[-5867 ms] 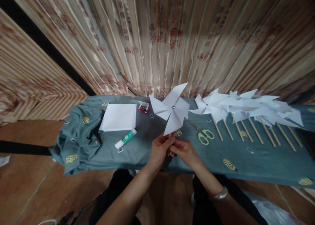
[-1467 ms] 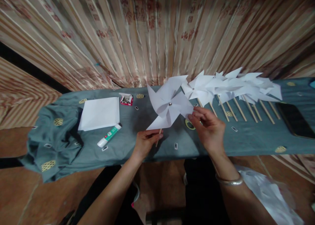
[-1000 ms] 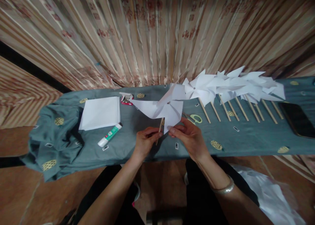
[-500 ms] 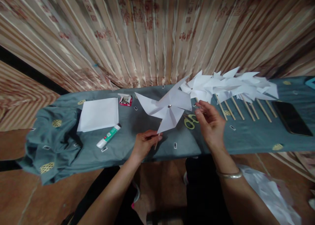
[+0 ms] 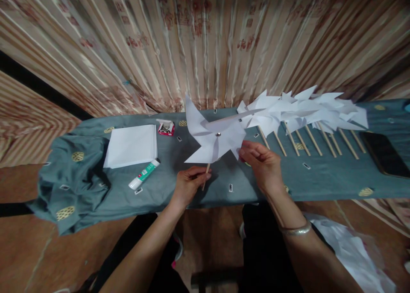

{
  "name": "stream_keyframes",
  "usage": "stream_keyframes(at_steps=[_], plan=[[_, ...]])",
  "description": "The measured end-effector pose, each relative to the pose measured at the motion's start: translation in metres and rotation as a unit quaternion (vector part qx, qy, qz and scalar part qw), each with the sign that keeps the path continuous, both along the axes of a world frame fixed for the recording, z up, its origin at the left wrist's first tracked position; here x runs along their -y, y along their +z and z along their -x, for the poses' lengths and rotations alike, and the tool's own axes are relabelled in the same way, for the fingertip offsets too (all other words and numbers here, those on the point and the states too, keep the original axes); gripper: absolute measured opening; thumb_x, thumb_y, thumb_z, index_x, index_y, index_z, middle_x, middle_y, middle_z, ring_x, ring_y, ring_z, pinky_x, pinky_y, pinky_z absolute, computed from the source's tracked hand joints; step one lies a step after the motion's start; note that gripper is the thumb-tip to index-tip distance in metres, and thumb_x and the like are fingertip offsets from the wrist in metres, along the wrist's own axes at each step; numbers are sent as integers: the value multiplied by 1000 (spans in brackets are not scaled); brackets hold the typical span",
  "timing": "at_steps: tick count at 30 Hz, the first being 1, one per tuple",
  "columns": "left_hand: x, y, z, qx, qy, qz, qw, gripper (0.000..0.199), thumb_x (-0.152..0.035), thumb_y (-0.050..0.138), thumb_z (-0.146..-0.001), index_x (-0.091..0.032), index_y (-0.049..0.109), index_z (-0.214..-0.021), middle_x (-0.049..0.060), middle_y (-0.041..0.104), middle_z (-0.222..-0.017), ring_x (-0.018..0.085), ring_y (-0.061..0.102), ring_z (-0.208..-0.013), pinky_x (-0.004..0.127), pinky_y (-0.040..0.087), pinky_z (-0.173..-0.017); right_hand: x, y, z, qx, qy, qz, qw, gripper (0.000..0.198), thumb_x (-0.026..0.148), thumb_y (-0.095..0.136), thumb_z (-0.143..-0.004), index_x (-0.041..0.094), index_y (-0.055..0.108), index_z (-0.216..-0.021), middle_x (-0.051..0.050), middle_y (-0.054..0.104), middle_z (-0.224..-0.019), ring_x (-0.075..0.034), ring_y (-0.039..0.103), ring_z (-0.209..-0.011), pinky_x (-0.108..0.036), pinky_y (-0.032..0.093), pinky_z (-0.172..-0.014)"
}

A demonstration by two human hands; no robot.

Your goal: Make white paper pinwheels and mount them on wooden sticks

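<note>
A white paper pinwheel (image 5: 205, 141) with a shiny pin at its centre is held up over the table. My left hand (image 5: 188, 184) is closed around its wooden stick, just below the blades. At the pinwheel's right edge, the fingertips of my right hand (image 5: 264, 162) are pinched together against a blade. Behind that hand the scissors are almost wholly hidden, with only a sliver of yellow-green handle showing. More white pinwheels (image 5: 304, 111) lie overlapping at the back right, their sticks pointing toward me.
A stack of white paper (image 5: 131, 145) lies on the left of the cloth-covered table (image 5: 173, 190), with a glue stick (image 5: 144, 174) beside it. Behind stands an opened small red box of pins (image 5: 166, 127). A black phone (image 5: 386, 154) rests far right. A curtain (image 5: 192, 49) hangs behind.
My right hand has moved left and slightly down to the pinwheel's edge, covering the scissors. The pinwheel's blades have turned. My left hand stays on the stick.
</note>
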State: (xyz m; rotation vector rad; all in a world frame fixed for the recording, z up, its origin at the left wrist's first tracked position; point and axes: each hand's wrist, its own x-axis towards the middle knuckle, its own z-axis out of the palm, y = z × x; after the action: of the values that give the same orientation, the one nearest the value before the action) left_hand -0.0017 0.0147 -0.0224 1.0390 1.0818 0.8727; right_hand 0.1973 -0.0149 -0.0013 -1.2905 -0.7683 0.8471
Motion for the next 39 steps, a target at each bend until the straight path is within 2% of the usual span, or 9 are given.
stream_keyframes(at_steps=[9,16,18,20,23,26,30,34,39], plan=[[-1,0,0,-21,9,-22,999,22,-34,83,-57,-19,80,-73,2,68,-68,11,54,-57,24,41,-53,10,3,29,-105,124,49,985,32,40,88,-63,24,73,-87,1,73,-71,-13,64,-61,-29,55,-61],[-2,-2,0,-30,10,-24,999,19,-32,80,-60,-17,80,-71,1,67,-63,11,52,-55,24,40,-54,23,16,39,-107,309,75,942,26,45,79,-75,21,74,-86,-2,77,-72,-11,65,-56,-25,54,-53],[-2,-1,1,-24,15,-7,1000,22,-32,82,-57,-17,80,-73,1,68,-63,11,52,-55,24,40,-53,26,21,30,-84,324,72,940,24,44,77,-77,21,74,-84,-1,75,-68,-10,61,-49,-24,50,-47],[-2,0,1,-16,19,1,1000,24,-33,84,-54,-18,80,-72,1,68,-63,10,51,-54,24,40,-52,27,25,18,-59,275,45,959,23,45,77,-77,22,75,-79,0,72,-61,-9,56,-44,-23,46,-42],[-1,0,0,-4,21,4,1000,24,-33,86,-52,-19,80,-70,3,71,-68,11,52,-55,24,40,-52,24,26,-2,-28,96,-3,995,21,43,80,-74,23,74,-75,1,69,-57,-9,53,-44,-22,42,-41],[1,-2,-2,-3,8,11,1000,23,-33,87,-53,-19,81,-70,3,72,-67,10,51,-54,24,39,-51,18,20,-17,34,-56,-38,997,23,36,84,-69,26,75,-88,-1,76,-79,-13,66,-67,-27,53,-60],[4,-4,-3,-7,-17,17,1000,24,-32,86,-54,-17,81,-72,2,67,-57,8,45,-49,23,34,-48,13,6,-20,87,-36,-54,994,38,30,85,-67,29,72,-103,-1,75,-98,-15,68,-86,-34,55,-84],[4,-3,-3,-2,-24,17,1000,25,-32,87,-54,-17,81,-72,2,68,-59,8,46,-49,23,36,-49,12,-2,-14,78,4,-35,996,33,32,82,-73,28,71,-104,2,75,-88,-15,68,-80,-34,55,-81],[4,-2,-2,0,-14,12,1000,23,-31,86,-54,-17,81,-72,2,68,-62,7,48,-50,21,36,-48,12,1,-5,-3,37,-14,999,30,32,86,-66,28,74,-94,5,75,-75,-13,69,-71,-28,55,-70]])
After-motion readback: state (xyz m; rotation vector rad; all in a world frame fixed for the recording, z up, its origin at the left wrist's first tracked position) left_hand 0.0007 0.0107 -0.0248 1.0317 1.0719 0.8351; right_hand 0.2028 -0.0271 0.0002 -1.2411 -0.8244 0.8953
